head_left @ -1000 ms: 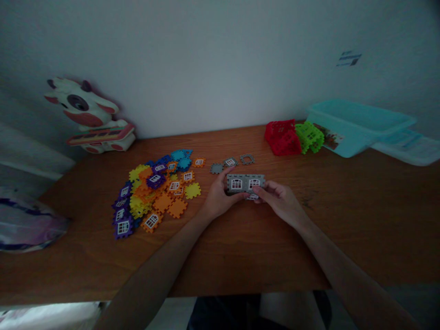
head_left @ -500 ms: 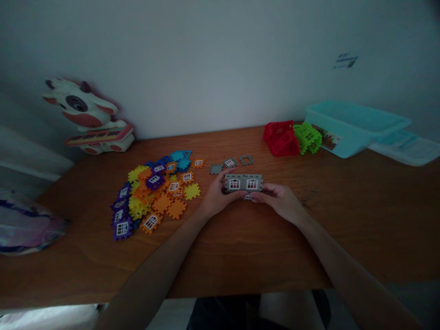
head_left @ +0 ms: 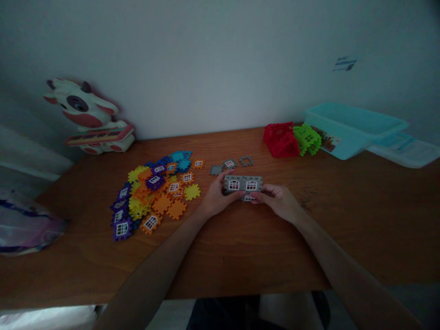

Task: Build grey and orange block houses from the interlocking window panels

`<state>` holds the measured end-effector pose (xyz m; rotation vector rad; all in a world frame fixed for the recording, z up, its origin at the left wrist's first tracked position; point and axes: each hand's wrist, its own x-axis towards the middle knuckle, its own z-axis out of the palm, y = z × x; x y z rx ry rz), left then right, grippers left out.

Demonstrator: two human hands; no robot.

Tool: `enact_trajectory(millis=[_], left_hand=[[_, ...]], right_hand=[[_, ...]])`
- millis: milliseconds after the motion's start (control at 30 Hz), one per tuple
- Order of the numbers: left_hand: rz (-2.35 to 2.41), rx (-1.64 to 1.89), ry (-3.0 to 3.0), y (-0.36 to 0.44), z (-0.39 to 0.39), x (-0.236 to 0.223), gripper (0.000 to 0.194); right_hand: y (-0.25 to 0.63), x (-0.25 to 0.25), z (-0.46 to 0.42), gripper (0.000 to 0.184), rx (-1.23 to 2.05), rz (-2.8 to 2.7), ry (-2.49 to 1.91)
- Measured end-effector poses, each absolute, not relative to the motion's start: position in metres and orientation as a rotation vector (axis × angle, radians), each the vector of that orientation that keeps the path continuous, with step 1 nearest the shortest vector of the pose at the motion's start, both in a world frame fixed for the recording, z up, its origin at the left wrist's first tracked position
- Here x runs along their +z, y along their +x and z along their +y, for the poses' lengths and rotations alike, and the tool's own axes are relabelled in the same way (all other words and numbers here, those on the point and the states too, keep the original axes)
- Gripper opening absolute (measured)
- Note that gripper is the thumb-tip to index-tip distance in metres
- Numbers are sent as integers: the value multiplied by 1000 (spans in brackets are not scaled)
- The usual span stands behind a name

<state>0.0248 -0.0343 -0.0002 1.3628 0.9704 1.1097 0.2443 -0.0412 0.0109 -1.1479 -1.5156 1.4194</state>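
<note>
Between my two hands is a grey block of joined interlocking tiles (head_left: 243, 184), with two white windows side by side and a third window lower down. My left hand (head_left: 220, 196) is closed on its left end, thumb along the lower edge. At the right end my right hand (head_left: 277, 200) grips it too, its thumb at the lower window tile. The fingers behind the block are hidden. Just beyond it lie a plain grey tile (head_left: 216, 170), a grey window tile (head_left: 229, 163) and a grey ring-shaped tile (head_left: 246, 160), all loose on the wooden table (head_left: 220, 256).
Left of my hands spreads a pile of orange, yellow, purple and blue tiles (head_left: 151, 197). A cow toy with a keyboard (head_left: 89, 114) and a plastic bag (head_left: 29, 224) stand further left. At the back right are red (head_left: 282, 140) and green (head_left: 307, 139) tile builds and a turquoise bin (head_left: 354, 121).
Slightly more of the lower window tile shows between my thumbs. Both hands keep their hold on the grey block; the other things lie as before.
</note>
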Motion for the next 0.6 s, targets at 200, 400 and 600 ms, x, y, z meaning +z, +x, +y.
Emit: enact_trajectory(millis=[200, 400, 600], left_hand=[[921, 1079, 1440, 17, -34, -2, 85], [912, 1077, 1492, 16, -35, -3, 86], [942, 1066, 1548, 17, -33, -2, 86]], right_hand=[[246, 8, -42, 30, 1268, -1632, -1205], [244, 11, -44, 29, 1144, -1807, -1198], [244, 9, -43, 24, 1061, -1868, -1246]])
